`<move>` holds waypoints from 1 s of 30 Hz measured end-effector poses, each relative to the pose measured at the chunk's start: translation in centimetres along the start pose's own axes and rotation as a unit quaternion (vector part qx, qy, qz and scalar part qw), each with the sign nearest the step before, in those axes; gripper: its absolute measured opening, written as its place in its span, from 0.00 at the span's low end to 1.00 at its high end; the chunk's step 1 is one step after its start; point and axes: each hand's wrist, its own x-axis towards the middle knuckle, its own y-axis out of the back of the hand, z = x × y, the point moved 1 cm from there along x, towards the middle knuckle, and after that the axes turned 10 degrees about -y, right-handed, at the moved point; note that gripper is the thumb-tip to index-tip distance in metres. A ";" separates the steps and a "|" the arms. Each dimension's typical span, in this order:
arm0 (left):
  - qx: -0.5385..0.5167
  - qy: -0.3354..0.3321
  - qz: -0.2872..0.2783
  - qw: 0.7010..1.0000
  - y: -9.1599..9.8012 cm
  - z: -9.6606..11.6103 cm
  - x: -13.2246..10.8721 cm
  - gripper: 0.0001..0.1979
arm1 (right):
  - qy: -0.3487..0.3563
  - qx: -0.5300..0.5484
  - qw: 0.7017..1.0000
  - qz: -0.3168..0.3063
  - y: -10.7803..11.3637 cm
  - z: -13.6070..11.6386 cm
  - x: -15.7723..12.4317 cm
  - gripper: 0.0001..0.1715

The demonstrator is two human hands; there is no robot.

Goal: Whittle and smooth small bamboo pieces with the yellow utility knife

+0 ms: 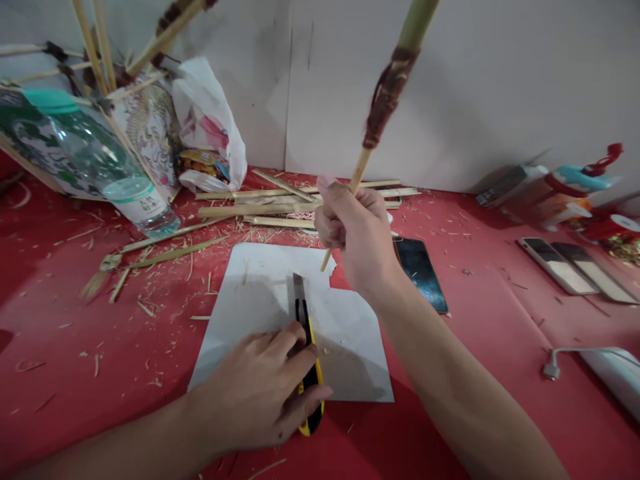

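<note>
My right hand (357,233) is closed around a bamboo stick (361,170), held upright at a slant over the table. Its upper part is thicker and greenish, with dark red cord wound below it; the thin lower end pokes out under my fist. My left hand (265,380) rests on a yellow and black utility knife (311,373), fingers and thumb curled over its handle. The knife's blade is out and points away from me. Beneath it lies a white sheet (235,293) with a notch at its upper right and a few shavings.
Split bamboo strips (280,208) lie behind the sheet. A water bottle (135,187), a brush (105,270) and a plastic bag (213,120) are at left. A phone (423,275) lies beyond my right wrist. Shavings litter the red table (60,373); a cable plug (551,370) lies right.
</note>
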 end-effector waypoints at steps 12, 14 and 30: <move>0.012 -0.109 0.015 0.994 1.0 -1.3 0.3 0.16 | 0.005 0.016 1.000 -0.007 -0.1 -0.5 -0.1 0.35; 0.002 -0.129 0.032 0.991 1.1 -1.4 0.4 0.15 | 0.007 0.018 1.000 -0.004 -0.1 -0.5 -0.1 0.35; -0.089 -0.146 -0.053 0.984 1.5 -2.7 1.0 0.18 | -0.011 0.004 1.000 0.001 -0.1 -0.2 -0.2 0.35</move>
